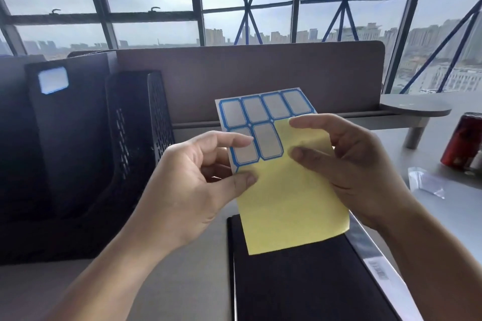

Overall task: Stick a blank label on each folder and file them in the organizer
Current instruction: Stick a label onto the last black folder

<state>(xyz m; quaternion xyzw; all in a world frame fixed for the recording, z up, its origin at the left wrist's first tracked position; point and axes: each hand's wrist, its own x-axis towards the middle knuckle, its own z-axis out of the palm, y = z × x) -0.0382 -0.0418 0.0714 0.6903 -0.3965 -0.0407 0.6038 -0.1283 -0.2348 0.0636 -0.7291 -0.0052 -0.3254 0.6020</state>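
Peeling is the risky bit. The label sheet [263, 138] is floppy and held in mid-air, so a label could curl, stick to itself or a finger, or tear at its blue border if pulled fast. The sheet could also slip, since the left hand [193, 185] only pinches its left edge between thumb and forefinger. Crooked or wrinkled placement on the folder [300, 281] is likely if the label goes down without smoothing.

Hands: left grips the sheet as said. The right hand [360, 164] has its fingers curled round the sheet's right edge, with thumb and forefinger over the bare yellow backing just beside the remaining labels [267, 141]. Can't tell whether a label corner is lifted yet.

Positions: the sheet sits between both hands, above the bench [182, 281] and over the far end of the black folder lying flat there. Six labels are left, at the top of the sheet. The organizer [135, 138] stands well to the left of the left hand, with one labelled folder [65, 125] upright in it. The red can [461, 141] and clear wrapper [425, 181] sit off to the right, apart from the work. A stray elbow could knock the can.
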